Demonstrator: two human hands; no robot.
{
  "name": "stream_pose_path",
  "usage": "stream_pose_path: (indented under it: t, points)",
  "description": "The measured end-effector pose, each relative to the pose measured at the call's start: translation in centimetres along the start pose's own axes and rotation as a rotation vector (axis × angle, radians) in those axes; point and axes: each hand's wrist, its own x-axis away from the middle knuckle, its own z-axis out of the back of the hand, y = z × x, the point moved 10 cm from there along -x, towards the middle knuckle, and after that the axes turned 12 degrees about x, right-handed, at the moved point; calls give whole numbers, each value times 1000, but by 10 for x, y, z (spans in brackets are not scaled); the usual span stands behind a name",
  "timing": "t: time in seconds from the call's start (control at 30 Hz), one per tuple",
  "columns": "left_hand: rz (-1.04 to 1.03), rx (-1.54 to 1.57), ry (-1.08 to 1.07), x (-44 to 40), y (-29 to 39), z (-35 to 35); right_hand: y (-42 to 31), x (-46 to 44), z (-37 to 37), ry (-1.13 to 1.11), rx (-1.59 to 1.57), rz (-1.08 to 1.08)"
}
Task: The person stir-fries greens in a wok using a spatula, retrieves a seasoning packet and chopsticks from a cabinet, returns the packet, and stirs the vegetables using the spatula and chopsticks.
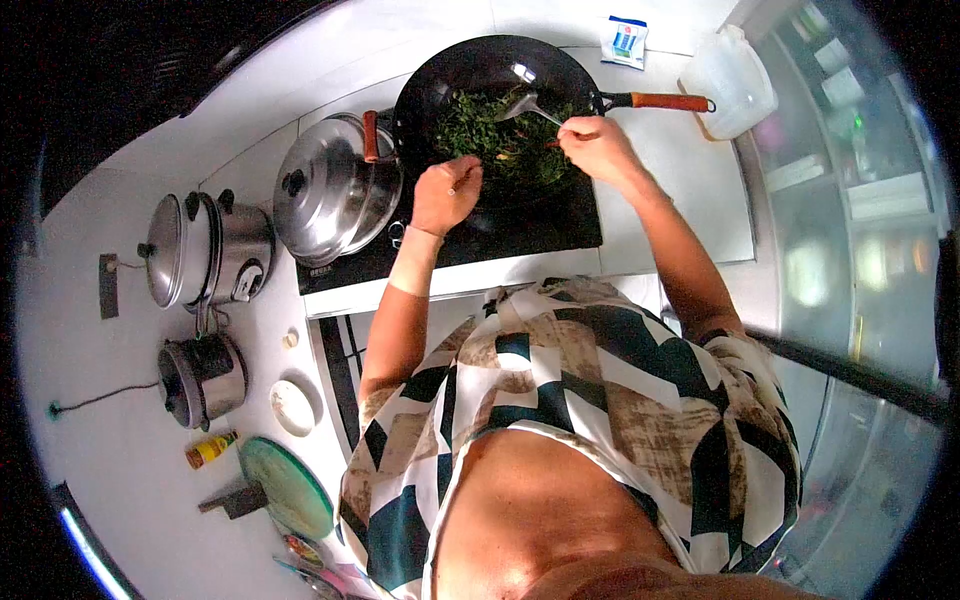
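A black wok [500,60] with chopped dark green leaves [480,125] in it stands on the black cooktop [570,232]. My right hand [597,147] is closed round the handle end of a metal spatula [520,106], whose blade rests among the leaves. Over the wok's near left rim, my left hand [447,194] is closed in a fist; what it holds, if anything, is too small to name.
Left of the wok sits a lidded steel pot [335,190]. Two cookers [235,250] [205,380], a white bowl [293,407] and a green-rimmed board [285,485] are farther left. A salt-like packet [625,42] and a clear plastic container [735,85] stand at the back right.
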Motion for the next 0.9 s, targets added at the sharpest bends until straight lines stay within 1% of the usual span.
stream_pose_path:
  t: [0.03,0.07,0.1,0.13,0.17,0.2,0.27,0.3,0.33,0.37,0.4,0.5,0.63,0.67,0.77,0.8,0.83,0.9]
  points:
    - [-30,119,46,-3,-7,-8,-1,-2,-3,27,-9,26]
    - [117,232,-42,-4,-21,-27,-11,-3,-7,-28,34,98]
    - [124,246,-27,0,-24,-32,-9,1,-7,-80,53,89]
    - [93,-8,11,3,-25,-28,-7,2,-3,-114,82,101]
    - [66,-263,46,3,-11,-18,-2,2,-1,-150,110,111]
    - [56,-366,122,5,1,-8,3,2,3,-149,81,115]
    - [54,-191,175,7,14,-8,12,1,6,-162,39,105]
    - [34,-91,192,6,17,-13,10,0,5,-134,40,148]
    - [82,68,158,8,-3,-31,10,0,-1,-109,38,188]
    - [125,226,127,6,-6,-45,2,1,3,-81,36,231]
    - [40,60,138,10,5,-45,1,6,3,-139,76,234]
    - [158,-381,210,15,9,-32,4,10,12,-185,116,225]
    - [103,202,258,9,19,-49,2,11,13,-149,87,259]
    - [152,188,151,6,9,-59,3,14,9,-170,96,248]
    - [129,-417,80,2,3,-44,2,17,17,-176,117,195]
    - [89,-347,174,3,7,-30,3,19,26,-159,117,166]
    - [107,-333,175,5,3,-25,5,21,32,-148,120,134]
    - [158,-297,180,8,7,-14,6,16,34,-16,71,121]
